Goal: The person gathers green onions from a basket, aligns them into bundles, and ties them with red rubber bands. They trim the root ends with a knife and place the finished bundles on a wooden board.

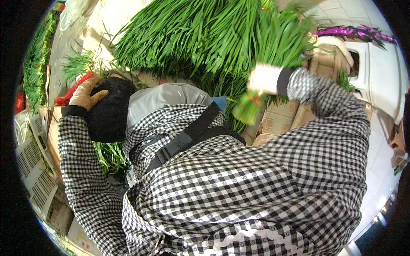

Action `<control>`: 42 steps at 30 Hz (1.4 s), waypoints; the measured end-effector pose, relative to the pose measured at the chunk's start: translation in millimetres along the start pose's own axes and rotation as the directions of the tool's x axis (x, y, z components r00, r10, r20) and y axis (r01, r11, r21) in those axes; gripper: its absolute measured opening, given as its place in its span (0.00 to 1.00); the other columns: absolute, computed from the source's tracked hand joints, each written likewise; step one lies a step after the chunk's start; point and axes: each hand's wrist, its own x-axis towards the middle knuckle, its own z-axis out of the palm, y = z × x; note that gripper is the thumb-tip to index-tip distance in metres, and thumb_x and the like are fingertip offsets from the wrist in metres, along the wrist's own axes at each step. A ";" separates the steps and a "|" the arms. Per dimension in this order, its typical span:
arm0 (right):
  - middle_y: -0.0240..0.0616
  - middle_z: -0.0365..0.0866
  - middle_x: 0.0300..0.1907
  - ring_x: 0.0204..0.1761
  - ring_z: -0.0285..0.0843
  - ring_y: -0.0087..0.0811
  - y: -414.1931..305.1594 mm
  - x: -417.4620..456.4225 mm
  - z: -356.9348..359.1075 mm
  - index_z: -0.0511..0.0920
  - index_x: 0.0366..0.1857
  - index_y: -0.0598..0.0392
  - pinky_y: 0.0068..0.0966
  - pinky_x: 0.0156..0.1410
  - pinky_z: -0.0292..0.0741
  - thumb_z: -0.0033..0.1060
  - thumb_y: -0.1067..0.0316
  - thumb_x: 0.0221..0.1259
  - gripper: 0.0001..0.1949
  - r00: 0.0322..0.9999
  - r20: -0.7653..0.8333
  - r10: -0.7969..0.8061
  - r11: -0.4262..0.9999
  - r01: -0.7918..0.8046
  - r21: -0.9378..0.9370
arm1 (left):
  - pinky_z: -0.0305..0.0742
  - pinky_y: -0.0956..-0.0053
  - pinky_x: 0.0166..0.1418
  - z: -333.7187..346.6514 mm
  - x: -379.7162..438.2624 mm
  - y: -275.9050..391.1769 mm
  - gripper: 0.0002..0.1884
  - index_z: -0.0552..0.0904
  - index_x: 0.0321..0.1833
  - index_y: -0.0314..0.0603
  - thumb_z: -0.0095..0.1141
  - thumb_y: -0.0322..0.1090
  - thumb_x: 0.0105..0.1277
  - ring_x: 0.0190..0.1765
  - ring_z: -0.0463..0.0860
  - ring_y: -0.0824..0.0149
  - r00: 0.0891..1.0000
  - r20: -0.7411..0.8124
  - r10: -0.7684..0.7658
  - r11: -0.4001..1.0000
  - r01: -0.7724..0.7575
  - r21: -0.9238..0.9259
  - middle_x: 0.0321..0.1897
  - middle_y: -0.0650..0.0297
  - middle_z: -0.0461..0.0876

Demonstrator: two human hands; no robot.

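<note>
My right hand [264, 78], blurred and brightly lit, grips a bunch of long flat green leaves [282, 38] that look like garlic chives. An orange-red band [254, 97] wraps the bunch just below the hand, and the pale cut stem ends [246, 110] point down towards me. My left hand [88, 92] rests on my black-clad knee [109, 108] with the thumb spread from the fingers, and nothing shows in its grasp. Beside its fingers lies a bundle of red ties [75, 89]. A large heap of the same leaves [192, 35] lies ahead of me.
A small clump of greens [78, 64] lies past the red ties. Pale plastic crates [35, 166] stand at the left, with more greens [38, 64] beyond. More leaves [110, 156] sit below my left knee. A white panel-like object [381, 76] and purple tinsel [349, 32] are at the right.
</note>
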 end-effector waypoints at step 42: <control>0.52 0.79 0.45 0.49 0.77 0.52 -115.8 300.6 -620.9 0.76 0.55 0.59 0.42 0.56 0.73 0.59 0.72 0.61 0.17 0.808 -0.244 -0.536 0.668 0.229 -0.708 | 0.75 0.65 0.64 433.7 -571.3 66.8 0.26 0.79 0.60 0.38 0.66 0.48 0.65 0.58 0.81 0.59 -0.209 0.323 -0.923 -0.323 -0.031 -0.946 0.55 0.55 0.83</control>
